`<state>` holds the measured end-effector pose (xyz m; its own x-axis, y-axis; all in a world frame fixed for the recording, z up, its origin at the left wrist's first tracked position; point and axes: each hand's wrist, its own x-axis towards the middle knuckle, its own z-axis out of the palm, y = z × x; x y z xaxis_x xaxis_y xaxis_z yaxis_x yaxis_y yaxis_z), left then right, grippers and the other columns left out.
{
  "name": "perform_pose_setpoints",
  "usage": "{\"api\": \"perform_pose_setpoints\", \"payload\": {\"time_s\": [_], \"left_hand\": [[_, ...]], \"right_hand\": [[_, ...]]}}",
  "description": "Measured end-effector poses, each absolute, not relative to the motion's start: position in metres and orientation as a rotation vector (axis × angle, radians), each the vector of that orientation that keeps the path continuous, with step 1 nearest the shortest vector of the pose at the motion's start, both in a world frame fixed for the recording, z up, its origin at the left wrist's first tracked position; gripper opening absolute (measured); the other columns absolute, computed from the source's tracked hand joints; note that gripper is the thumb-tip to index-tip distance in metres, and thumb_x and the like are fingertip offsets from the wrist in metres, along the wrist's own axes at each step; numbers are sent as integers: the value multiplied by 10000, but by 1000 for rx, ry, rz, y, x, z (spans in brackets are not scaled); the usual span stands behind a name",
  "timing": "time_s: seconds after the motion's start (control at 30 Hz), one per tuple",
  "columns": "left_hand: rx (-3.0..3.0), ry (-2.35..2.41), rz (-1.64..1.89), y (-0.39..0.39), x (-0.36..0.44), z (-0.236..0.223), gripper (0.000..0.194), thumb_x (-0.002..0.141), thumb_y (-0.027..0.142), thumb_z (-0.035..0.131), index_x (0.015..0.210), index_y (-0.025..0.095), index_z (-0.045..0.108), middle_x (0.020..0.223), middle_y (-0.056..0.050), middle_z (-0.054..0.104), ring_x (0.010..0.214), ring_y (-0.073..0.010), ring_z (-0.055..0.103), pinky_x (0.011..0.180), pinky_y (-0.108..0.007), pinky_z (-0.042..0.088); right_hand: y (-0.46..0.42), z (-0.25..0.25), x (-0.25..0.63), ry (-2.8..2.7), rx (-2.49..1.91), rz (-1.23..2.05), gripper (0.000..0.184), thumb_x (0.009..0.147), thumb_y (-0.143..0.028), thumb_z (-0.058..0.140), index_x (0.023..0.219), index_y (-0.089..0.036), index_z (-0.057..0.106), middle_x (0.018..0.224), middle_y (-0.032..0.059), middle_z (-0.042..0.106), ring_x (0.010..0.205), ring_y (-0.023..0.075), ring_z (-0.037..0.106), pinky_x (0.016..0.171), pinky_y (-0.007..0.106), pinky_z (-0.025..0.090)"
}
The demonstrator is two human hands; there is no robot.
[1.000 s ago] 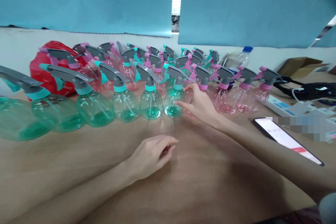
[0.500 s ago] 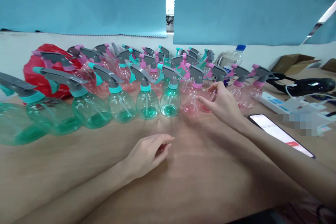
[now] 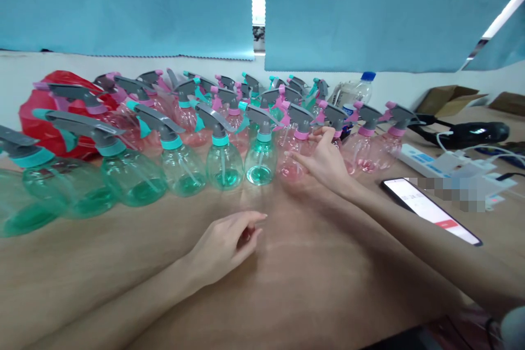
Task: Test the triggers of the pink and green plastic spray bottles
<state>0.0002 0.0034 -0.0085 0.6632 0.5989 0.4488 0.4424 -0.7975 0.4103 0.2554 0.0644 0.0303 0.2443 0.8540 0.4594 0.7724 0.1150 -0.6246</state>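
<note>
My right hand (image 3: 324,158) reaches to the row of spray bottles, its thumb and fingers apart. It is beside a pink spray bottle (image 3: 293,163) with a pink collar and grey trigger head; the thumb overlaps the bottle's side, and I cannot tell whether it touches. Left of that bottle stands a green spray bottle (image 3: 261,158) with a turquoise collar, and several more green ones run on to the left. My left hand (image 3: 227,243) rests low over the table in front of the row, fingers loosely curled, thumb apart, holding nothing.
More spray bottles crowd behind the front row, near a red plastic bag (image 3: 30,109). To the right lie a phone (image 3: 430,210), a white power strip (image 3: 422,158) with cables, a black object (image 3: 479,132) and an open cardboard box (image 3: 447,99). A blue-capped bottle (image 3: 364,88) stands behind.
My right hand has moved slightly left and its thumb now overlaps the pink bottle. The view has shifted a little; my left hand stays nearly in place.
</note>
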Motion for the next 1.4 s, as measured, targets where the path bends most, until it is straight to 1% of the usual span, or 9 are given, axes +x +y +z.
{"api": "perform_pose_setpoints", "payload": {"time_s": [0.17, 0.43, 0.63, 0.83, 0.93, 1.0, 1.13, 1.23, 1.4], "left_hand": [[2602, 830, 857, 3, -1, -10, 220, 901, 186, 472, 1109, 212, 540, 742, 34, 614, 555, -106, 575, 611, -237, 510], [2592, 859, 872, 5, -1, -9, 185, 896, 191, 488, 1066, 213, 558, 755, 27, 623, 580, -109, 580, 603, -231, 500], [2466, 986, 871, 6, 12, -6, 191, 890, 227, 514, 1079, 219, 543, 820, 10, 623, 676, -133, 611, 645, -261, 507], [2322, 935, 870, 8, 55, -12, 632, 781, 355, 700, 1307, 235, 370, 1310, -123, 486, 1163, -286, 518, 924, -485, 463], [2219, 829, 846, 7, 80, -16, 790, 742, 377, 746, 1376, 229, 298, 1371, -152, 444, 1226, -323, 479, 972, -529, 428], [2190, 792, 815, 5, 91, -17, 842, 706, 382, 778, 1380, 223, 301, 1357, -160, 459, 1216, -336, 489, 966, -535, 434], [2202, 753, 774, 2, 102, -15, 924, 652, 419, 807, 1387, 225, 282, 1357, -156, 453, 1218, -345, 479, 983, -557, 404], [2238, 708, 724, 2, 106, -11, 912, 647, 428, 804, 1381, 230, 301, 1355, -149, 457, 1221, -350, 469, 989, -571, 385], [2305, 597, 671, 8, 117, -6, 948, 616, 410, 824, 1392, 209, 319, 1335, -139, 490, 1207, -340, 479, 989, -534, 393]], "right_hand": [[64, 26, 261, -1563, -1696, 40, 587, 688, -588, 638, 1014, -194, 348, 984, 154, 620, 963, 385, 625, 720, 487, 482], [33, 24, 263, -1637, -1707, 10, 579, 718, -660, 577, 993, -215, 329, 1088, 154, 605, 866, 359, 649, 654, 455, 488], [-3, 17, 270, -1711, -1555, -35, 585, 702, -658, 618, 997, -225, 357, 1062, 128, 600, 771, 262, 667, 595, 371, 504], [-27, 14, 276, -1754, -1508, 15, 608, 698, -647, 634, 1034, -218, 365, 854, 52, 627, 550, 179, 621, 501, 321, 479], [-37, 16, 279, -1753, -1500, 51, 609, 661, -651, 668, 964, -223, 358, 673, -19, 569, 475, 161, 566, 458, 303, 446], [-44, 19, 283, -1754, -1479, 5, 633, 619, -679, 683, 918, -224, 358, 667, -11, 543, 523, 186, 569, 484, 329, 450], [-49, 29, 298, -1755, -1385, 82, 645, 635, -653, 693, 1014, -215, 409, 918, 82, 567, 817, 256, 605, 692, 420, 499], [-44, 38, 309, -1829, -1234, 337, 538, 699, -518, 723, 1071, -258, 434, 1033, 57, 555, 942, 233, 583, 777, 384, 505], [-32, 51, 306, -1838, -1092, 638, 515, 720, -393, 738, 1149, -312, 465, 1054, 10, 587, 944, 213, 607, 793, 353, 528]]}}
